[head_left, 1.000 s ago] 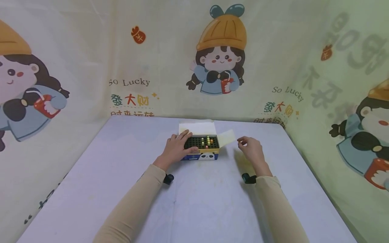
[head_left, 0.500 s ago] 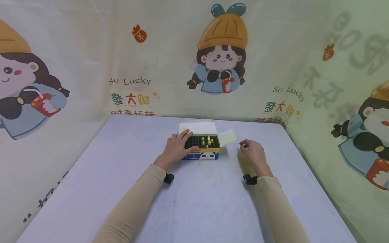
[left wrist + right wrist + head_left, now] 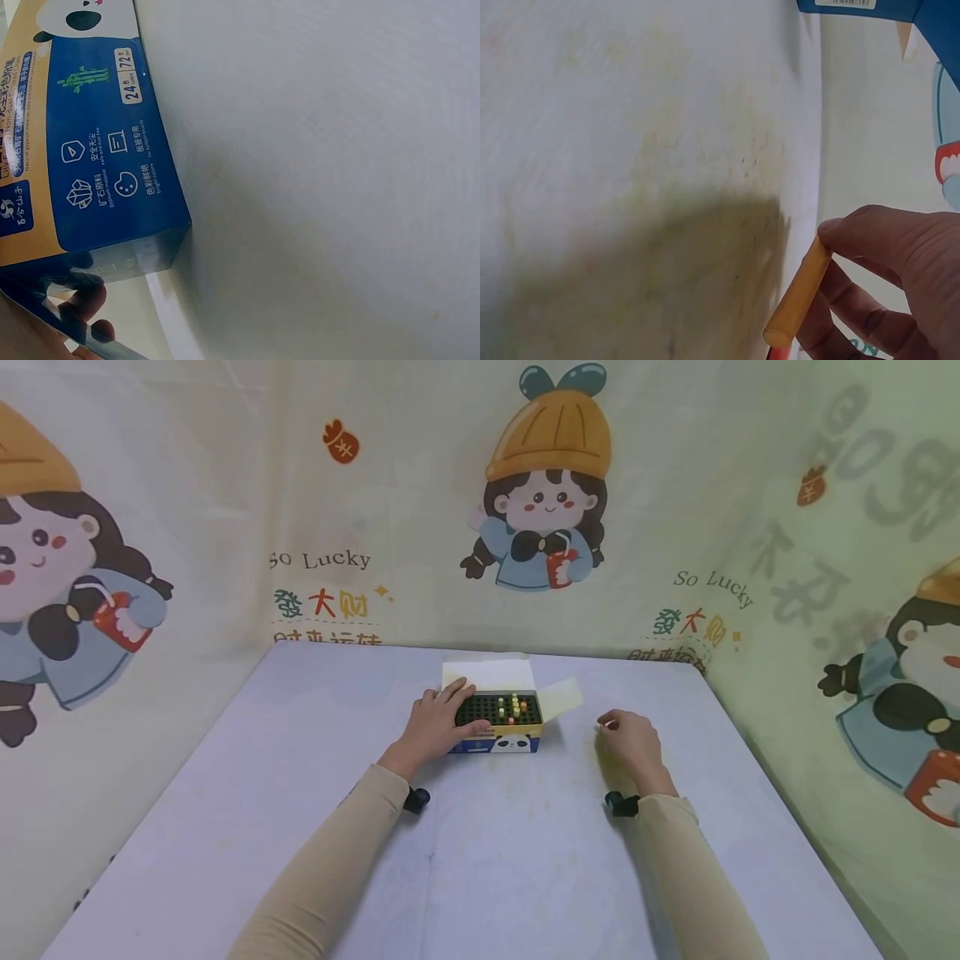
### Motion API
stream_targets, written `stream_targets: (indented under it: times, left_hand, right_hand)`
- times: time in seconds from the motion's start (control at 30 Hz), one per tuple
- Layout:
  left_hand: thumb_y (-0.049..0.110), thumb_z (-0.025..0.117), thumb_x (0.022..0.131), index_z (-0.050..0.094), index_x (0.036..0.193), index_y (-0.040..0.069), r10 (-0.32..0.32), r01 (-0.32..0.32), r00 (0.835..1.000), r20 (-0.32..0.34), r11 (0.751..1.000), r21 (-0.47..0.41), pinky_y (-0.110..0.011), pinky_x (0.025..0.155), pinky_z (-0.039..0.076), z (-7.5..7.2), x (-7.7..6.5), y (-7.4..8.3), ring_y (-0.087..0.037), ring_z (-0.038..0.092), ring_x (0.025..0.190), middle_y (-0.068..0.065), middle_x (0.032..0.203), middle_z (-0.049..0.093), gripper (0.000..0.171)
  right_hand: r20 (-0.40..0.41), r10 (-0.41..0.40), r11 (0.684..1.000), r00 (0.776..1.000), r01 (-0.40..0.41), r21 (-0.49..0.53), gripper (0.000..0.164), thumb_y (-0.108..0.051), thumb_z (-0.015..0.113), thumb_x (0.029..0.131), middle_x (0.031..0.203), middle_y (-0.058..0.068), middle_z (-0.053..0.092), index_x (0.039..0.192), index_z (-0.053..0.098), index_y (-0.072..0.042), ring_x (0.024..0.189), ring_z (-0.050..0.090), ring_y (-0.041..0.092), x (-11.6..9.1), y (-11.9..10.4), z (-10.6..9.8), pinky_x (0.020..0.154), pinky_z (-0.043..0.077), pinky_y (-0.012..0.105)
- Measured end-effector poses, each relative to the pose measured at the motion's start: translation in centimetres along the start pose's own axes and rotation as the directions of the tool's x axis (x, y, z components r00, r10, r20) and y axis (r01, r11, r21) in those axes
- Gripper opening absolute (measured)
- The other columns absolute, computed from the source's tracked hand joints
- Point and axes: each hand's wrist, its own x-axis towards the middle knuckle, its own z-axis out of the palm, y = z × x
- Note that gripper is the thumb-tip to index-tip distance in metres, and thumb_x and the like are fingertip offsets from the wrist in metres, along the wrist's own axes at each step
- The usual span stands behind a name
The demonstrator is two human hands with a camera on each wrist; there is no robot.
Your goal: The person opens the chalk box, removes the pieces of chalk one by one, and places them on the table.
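Observation:
A blue and yellow chalk box with a panda on its front sits on the table, its lid raised behind. Several short chalk sticks stand upright in the right part of its black holed insert. My left hand holds the box at its left end, thumb along the front rim and fingers over the top. To the right of the box, my right hand is low over the table. It pinches an orange stick of chalk between thumb and fingers, seen in the right wrist view.
The white lid leans back and a white side flap sticks out on the right of the box. A pale cloth covers the table. Printed curtains close off the back and sides.
My right hand has moved slightly right and down, away from the side flap. The left hand and the chalk box stay where they were.

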Motion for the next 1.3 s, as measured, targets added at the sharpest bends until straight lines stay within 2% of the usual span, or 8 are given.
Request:
stream_targets:
  times: [0.2, 0.47, 0.77, 1.1, 1.3]
  left_hand:
    - [0.084, 0.034, 0.080, 0.027, 0.152, 0.031, -0.003, 0.003, 1.000, -0.007, 1.000, 0.007, -0.059, 0.099, 0.032, 0.1, 0.0, 0.0, -0.040, 0.035, 0.128, 0.006, 0.159, 0.017, 0.089]
    - [0.084, 0.032, 0.079, 0.026, 0.152, 0.031, -0.002, 0.002, 1.000, 0.005, 1.000, 0.016, -0.059, 0.098, 0.033, 0.0, 0.0, 0.1, -0.040, 0.035, 0.128, 0.006, 0.159, 0.017, 0.090]
    - [0.084, 0.033, 0.080, 0.025, 0.152, 0.031, -0.012, 0.012, 1.000, 0.019, 1.000, 0.009, -0.058, 0.100, 0.032, -0.2, -0.1, 0.3, -0.040, 0.033, 0.130, 0.006, 0.159, 0.016, 0.090]
    - [0.085, 0.031, 0.079, 0.025, 0.152, 0.031, -0.015, 0.014, 0.999, 0.032, 1.000, 0.007, -0.058, 0.100, 0.032, -0.2, -0.2, 0.2, -0.040, 0.034, 0.129, 0.006, 0.160, 0.015, 0.091]
    - [0.085, 0.031, 0.079, 0.025, 0.152, 0.031, -0.009, 0.009, 1.000, 0.024, 1.000, 0.010, -0.058, 0.100, 0.033, -0.3, -0.1, 0.3, -0.039, 0.033, 0.130, 0.006, 0.159, 0.015, 0.091]
  right_hand:
    - [0.009, 0.025, 1.000, 1.000, -0.025, 0.010, 0.028, -0.027, 0.057, 0.094, 0.112, 0.014, 0.067, 0.114, 0.068, -0.011, 0.097, 0.062, 0.031, 0.0, 0.5, 0.0, 0.078, 0.048, 0.046]
    - [0.034, 0.043, 0.999, 0.998, -0.042, -0.029, 0.029, -0.030, 0.057, 0.095, 0.115, 0.014, 0.066, 0.115, 0.068, -0.011, 0.099, 0.062, 0.032, 0.1, 1.4, -0.2, 0.076, 0.049, 0.045]
    - [0.034, 0.084, 0.996, 0.996, -0.083, -0.039, 0.027, -0.021, 0.053, 0.092, 0.113, 0.011, 0.067, 0.112, 0.069, -0.012, 0.098, 0.061, 0.031, -0.1, 1.9, -0.6, 0.074, 0.049, 0.044]
    - [0.017, 0.085, 0.996, 0.996, -0.084, -0.034, 0.029, -0.018, 0.053, 0.089, 0.114, 0.012, 0.067, 0.112, 0.070, -0.011, 0.097, 0.061, 0.032, -0.2, 2.5, -0.8, 0.071, 0.048, 0.043]
    - [0.035, 0.087, 0.996, 0.996, -0.086, -0.025, 0.028, -0.022, 0.056, 0.091, 0.113, 0.014, 0.067, 0.113, 0.069, -0.011, 0.097, 0.062, 0.033, -0.1, 2.4, -1.2, 0.071, 0.048, 0.043]
